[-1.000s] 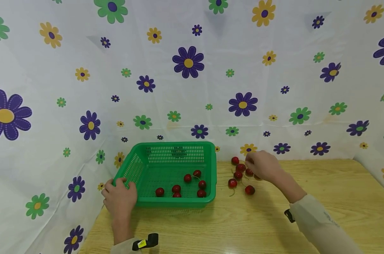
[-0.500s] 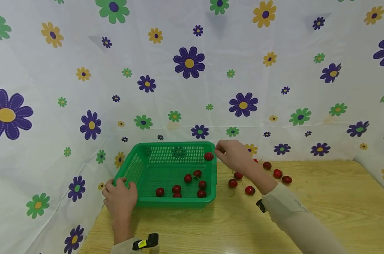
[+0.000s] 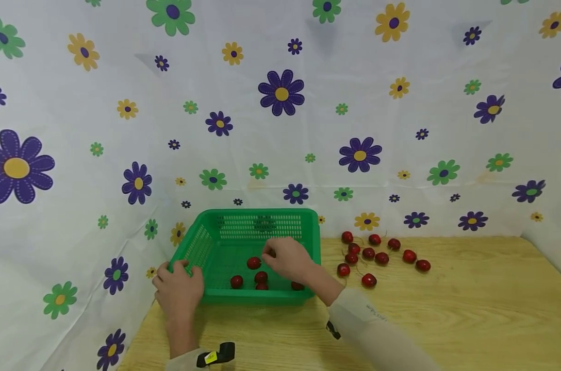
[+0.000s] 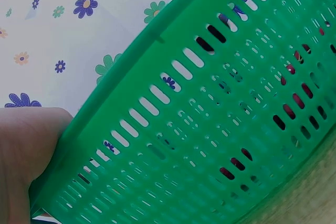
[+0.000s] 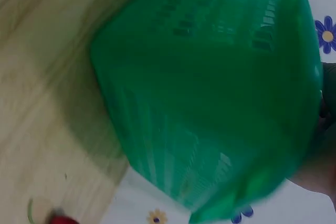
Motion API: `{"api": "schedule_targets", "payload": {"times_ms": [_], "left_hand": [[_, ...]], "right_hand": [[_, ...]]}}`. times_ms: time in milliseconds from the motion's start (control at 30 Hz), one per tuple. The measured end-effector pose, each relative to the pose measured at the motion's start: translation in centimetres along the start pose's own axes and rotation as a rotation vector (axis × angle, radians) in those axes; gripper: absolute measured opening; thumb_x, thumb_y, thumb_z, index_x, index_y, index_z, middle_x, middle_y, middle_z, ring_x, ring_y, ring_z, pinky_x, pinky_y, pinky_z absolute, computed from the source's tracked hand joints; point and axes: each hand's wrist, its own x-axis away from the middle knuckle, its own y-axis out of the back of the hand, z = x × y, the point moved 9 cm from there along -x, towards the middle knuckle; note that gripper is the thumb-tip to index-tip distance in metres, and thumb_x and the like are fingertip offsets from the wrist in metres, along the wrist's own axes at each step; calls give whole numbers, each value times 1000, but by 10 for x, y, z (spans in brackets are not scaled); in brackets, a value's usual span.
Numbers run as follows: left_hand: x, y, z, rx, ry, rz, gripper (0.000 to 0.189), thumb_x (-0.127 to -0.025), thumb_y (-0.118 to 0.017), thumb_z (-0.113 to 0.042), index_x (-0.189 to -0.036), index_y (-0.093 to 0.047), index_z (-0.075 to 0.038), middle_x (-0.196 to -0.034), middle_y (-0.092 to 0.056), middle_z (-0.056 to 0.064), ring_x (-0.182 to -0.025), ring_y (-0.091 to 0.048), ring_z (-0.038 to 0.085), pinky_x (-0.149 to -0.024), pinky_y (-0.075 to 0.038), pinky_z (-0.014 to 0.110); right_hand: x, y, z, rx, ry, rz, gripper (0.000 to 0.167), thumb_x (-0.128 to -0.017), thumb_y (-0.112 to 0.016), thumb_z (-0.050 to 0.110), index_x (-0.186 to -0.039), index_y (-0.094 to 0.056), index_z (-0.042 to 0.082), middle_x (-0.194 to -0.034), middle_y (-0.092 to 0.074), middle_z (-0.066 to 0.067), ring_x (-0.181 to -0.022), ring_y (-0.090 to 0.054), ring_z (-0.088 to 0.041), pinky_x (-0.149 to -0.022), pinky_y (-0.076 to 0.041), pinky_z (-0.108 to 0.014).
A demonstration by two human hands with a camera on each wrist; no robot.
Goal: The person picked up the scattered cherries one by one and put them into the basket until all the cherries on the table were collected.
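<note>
In the head view a green plastic basket [image 3: 262,297] stands on the table, with several red cherries [image 3: 236,282] on its floor. My left hand [image 3: 180,291] grips the basket's left rim, and the left wrist view shows its thumb side against the slotted wall [image 4: 157,103]. Inside the basket, low over the floor, my right hand [image 3: 290,260] pinches a cherry [image 3: 254,263] that shows just left of the fingertips; the stem between them is too small to see. This hand covers some of the cherries behind it. In the right wrist view the basket wall hides most of the hand.
Right of the basket, several cherries with stems [image 3: 381,258] lie loosely grouped on the wooden table [image 3: 471,309]. A flower-printed white cloth [image 3: 378,103] hangs behind and on the left side. The basket's right wall [image 3: 315,247] rises beside my right wrist.
My right hand has travelled left from the loose cherries, over the basket's right rim and down inside, carrying one cherry. The left hand has stayed on the rim.
</note>
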Motion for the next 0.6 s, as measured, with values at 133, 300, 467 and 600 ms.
{"api": "schedule_targets", "payload": {"times_ms": [133, 300, 467, 600], "left_hand": [[0, -2, 0, 0, 2, 8, 44, -98, -41, -26, -128, -50, 4, -144, -26, 36, -130, -25, 55, -94, -29, 72], [-1, -2, -2, 10, 3, 2, 43, -98, -42, -26, -127, -51, 4, -144, -27, 35, -130, -25, 54, -93, -29, 71], [-1, -1, -1, 8, 6, -13, 42, -97, -42, -26, -126, -52, 3, -144, -28, 35, -129, -27, 53, -93, -30, 71], [-1, -1, 1, 8, 15, -8, 43, -97, -42, -26, -127, -51, 3, -144, -27, 35, -129, -26, 54, -93, -29, 72]], "right_hand": [[-3, -21, 4, -41, -2, 21, 12, -98, -60, 13, -95, -71, 8, -78, -66, 3, -57, -49, -4, -55, -41, -20], [-4, -37, 5, -30, -8, 50, 13, -99, -60, 15, -96, -71, 8, -78, -66, 4, -57, -51, -2, -56, -44, -19], [-5, -47, 7, -1, -8, 71, 13, -100, -60, 16, -97, -71, 10, -79, -66, 4, -58, -52, -1, -57, -45, -19], [-6, -53, 7, 13, -5, 89, 13, -100, -59, 17, -98, -71, 11, -79, -66, 4, -58, -52, -1, -57, -45, -19]]}}
